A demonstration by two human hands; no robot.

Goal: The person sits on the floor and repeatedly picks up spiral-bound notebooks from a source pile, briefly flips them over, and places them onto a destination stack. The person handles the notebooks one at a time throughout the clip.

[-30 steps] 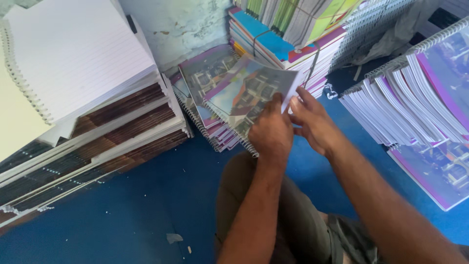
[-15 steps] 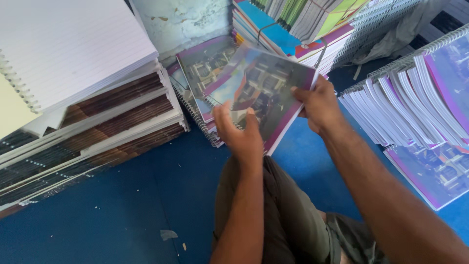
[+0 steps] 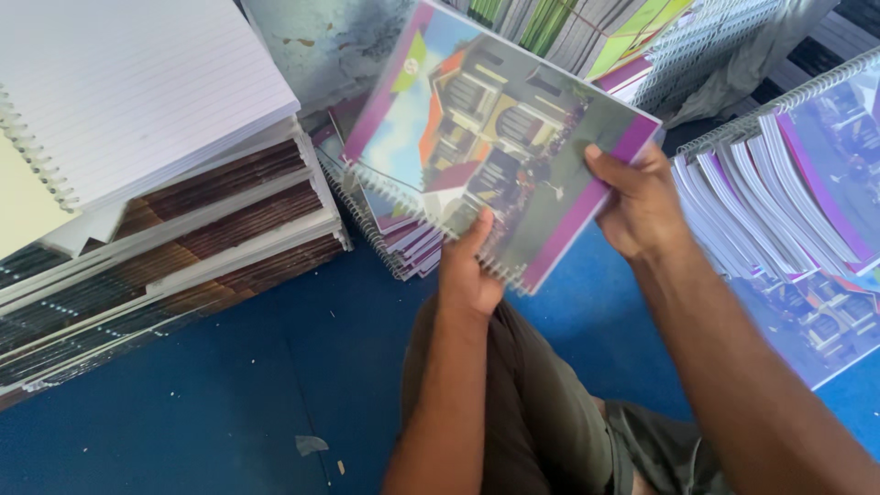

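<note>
Blue floor (image 3: pixel 229 385) stretches beneath a seated person whose olive-green trousers (image 3: pixel 550 412) fill the lower middle of the view, with stacks of stationery crowding every side. Both hands hold a spiral-bound notebook (image 3: pixel 500 137) up in front of the camera, above the knees and clear of the floor, its cover tilted and showing a purple border around a picture of buildings. At the notebook's lower edge, the left hand (image 3: pixel 467 270) grips beside the wire binding, thumb pressed on the cover. On the opposite side, the right hand (image 3: pixel 642 202) clamps the purple edge, thumb on top and fingers hidden behind. The two hands are apart, one at each side of the cover.

Just behind the raised notebook, a low stack of similar purple notebooks (image 3: pixel 399 229) rests on the floor against a pale, stained wall (image 3: pixel 321 46). Along the left edge of the floor rises a tall pile of brown and white pads (image 3: pixel 183 247), topped by a lined, spiral-bound sheet block (image 3: pixel 128 82). Along the right edge, a fanned row of purple-covered notebooks (image 3: pixel 788 192) leans with its wire spines upward. More bundled notebooks (image 3: pixel 642 37) are stacked at the far side. A small scrap of paper (image 3: pixel 310 445) lies on the floor near the front.
</note>
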